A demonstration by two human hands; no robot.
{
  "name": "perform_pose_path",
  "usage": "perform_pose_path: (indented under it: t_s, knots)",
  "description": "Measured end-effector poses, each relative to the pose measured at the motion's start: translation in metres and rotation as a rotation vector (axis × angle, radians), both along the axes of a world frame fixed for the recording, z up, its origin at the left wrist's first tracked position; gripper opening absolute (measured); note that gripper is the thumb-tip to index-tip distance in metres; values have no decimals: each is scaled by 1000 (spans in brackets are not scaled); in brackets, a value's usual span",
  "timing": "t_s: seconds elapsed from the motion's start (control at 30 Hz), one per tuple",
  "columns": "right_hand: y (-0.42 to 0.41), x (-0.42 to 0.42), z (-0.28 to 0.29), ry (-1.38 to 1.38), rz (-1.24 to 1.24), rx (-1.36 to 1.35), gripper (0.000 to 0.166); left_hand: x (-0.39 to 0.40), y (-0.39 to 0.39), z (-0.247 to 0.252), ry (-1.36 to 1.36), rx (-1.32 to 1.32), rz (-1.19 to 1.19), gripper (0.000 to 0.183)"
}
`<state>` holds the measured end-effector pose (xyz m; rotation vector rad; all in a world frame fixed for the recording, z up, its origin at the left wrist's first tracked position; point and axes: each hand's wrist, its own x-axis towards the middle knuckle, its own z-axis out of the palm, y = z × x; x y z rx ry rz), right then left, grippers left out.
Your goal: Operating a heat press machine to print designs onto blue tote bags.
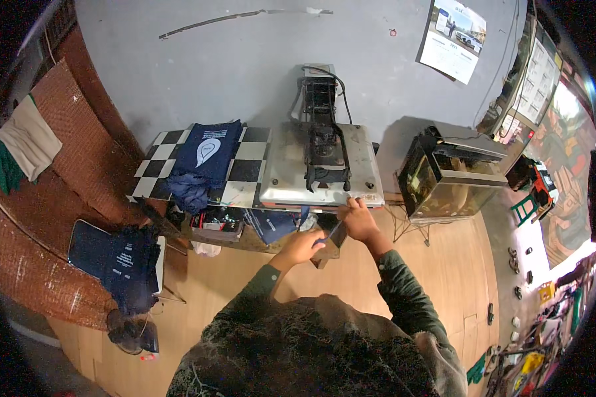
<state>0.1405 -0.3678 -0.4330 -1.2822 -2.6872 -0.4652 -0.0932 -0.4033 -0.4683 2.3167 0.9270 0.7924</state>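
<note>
A heat press [323, 164] with a pale metal top plate stands on a table with a black-and-white checkered top [248, 167]. My right hand [357, 221] is at the plate's front edge, its fingers bent against it; what it grips is unclear. My left hand [302, 246] is lower and to the left, thumb and fingers closed on a dark blue strip, likely fabric. Dark blue printed cloth [270, 223] hangs below the press's front edge. Left of the press lies a folded navy garment [206, 149] with a white print, and a crumpled part hangs over the table edge.
A glass fish tank [457, 191] on a wire stand is to the right. Printed packs [217, 223] sit on a shelf under the table. At the left, navy garments [124, 263] are piled on a chair, and a fan [124, 330] stands behind it.
</note>
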Motion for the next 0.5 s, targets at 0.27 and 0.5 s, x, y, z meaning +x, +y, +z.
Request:
perform_pose_path:
  t_s: [0.27,0.5]
  knots:
    - [-21,-3,-4,260,23,5,15,-13,9,27,41,51,134,26]
    - [-35,-9,-13,325,-44,40,19,-10,11,35,34,96,129,22]
